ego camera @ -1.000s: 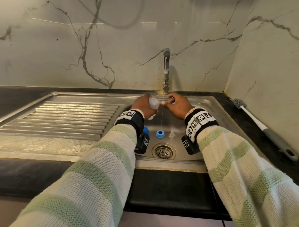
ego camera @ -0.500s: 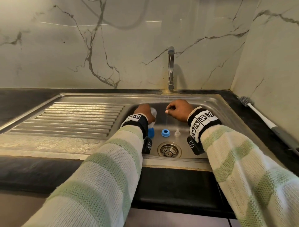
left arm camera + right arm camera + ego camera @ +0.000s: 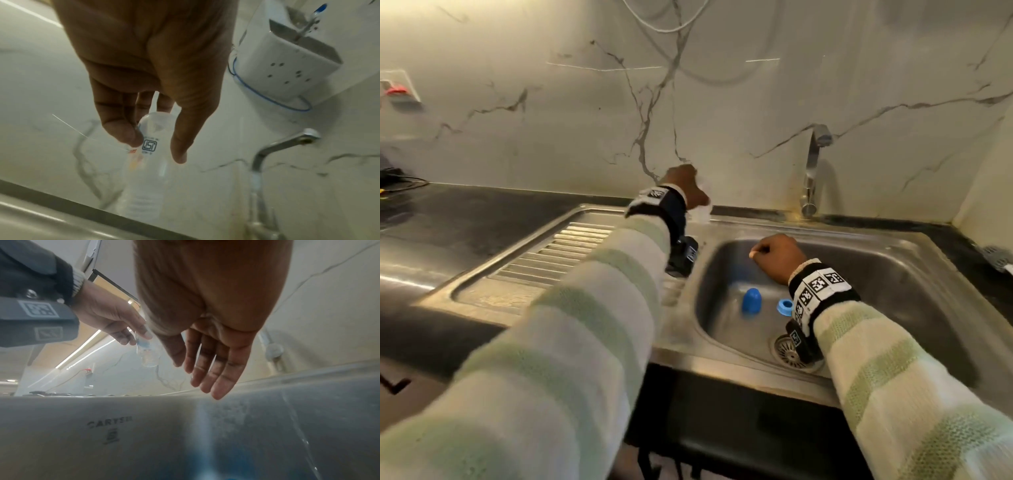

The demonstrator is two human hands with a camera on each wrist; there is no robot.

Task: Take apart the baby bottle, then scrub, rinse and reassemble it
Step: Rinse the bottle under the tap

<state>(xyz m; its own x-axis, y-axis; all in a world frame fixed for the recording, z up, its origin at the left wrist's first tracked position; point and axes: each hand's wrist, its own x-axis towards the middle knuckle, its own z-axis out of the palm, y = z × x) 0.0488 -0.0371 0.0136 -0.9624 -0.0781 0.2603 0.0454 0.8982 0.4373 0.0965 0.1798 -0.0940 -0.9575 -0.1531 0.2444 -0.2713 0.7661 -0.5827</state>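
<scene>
My left hand (image 3: 685, 185) grips the clear bottle body (image 3: 700, 209) by its base, mouth down, above the back rim where the drainboard meets the basin. In the left wrist view, fingers and thumb (image 3: 179, 151) pinch the printed bottle (image 3: 148, 170). The right wrist view shows the left hand (image 3: 123, 335) holding the bottle (image 3: 149, 356). My right hand (image 3: 774, 253) hovers over the basin holding nothing, its fingers (image 3: 205, 378) loose and nearly straight. A blue cap (image 3: 751, 300) and a blue ring (image 3: 786, 306) lie on the basin floor.
The steel sink (image 3: 893, 274) has a drain (image 3: 789, 351) near the front and a ribbed drainboard (image 3: 558, 253) to the left. The tap (image 3: 812, 171) stands at the back wall. A brush head (image 3: 996, 255) lies on the right counter. A white box (image 3: 287, 56) hangs on the wall.
My left hand has lifted the bottle out from under the tap, up and left to the back rim. The right hand has let go and stayed over the basin. The view turned left.
</scene>
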